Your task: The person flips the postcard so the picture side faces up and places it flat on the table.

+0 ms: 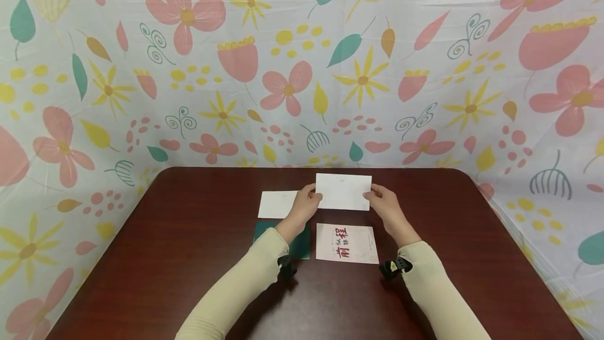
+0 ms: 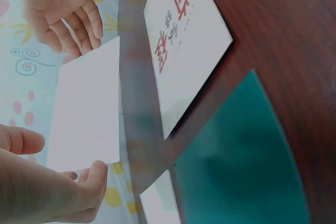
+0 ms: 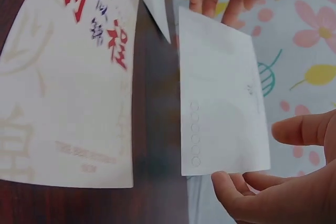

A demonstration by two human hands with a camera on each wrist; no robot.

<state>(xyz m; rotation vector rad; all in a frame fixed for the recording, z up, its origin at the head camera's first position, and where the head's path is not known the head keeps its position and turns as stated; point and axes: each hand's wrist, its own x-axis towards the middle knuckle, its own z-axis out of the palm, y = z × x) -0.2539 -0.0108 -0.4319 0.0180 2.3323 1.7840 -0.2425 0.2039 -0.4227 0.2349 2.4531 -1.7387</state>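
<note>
Both hands hold up a white postcard (image 1: 343, 191) by its short sides, printed face visible in the head view. My left hand (image 1: 302, 211) pinches the left edge, thumb in front. At the opposite edge, my right hand (image 1: 388, 210) grips it likewise. A row of small circles marks the postcard (image 3: 223, 103) in the right wrist view. Nearer me on the table lies a pale card (image 1: 362, 245) with red and dark brush characters. Left of it is a green card (image 1: 301, 244), partly covered by my left forearm. Another white card (image 1: 276, 204) lies behind the green one.
The dark reddish-brown table (image 1: 189, 256) has rounded far corners. Behind and beside it hangs a white cloth (image 1: 292, 135) with flowers and leaves. A black wrist camera (image 1: 286, 267) sits on my left cuff, another black wrist camera (image 1: 395, 267) on my right.
</note>
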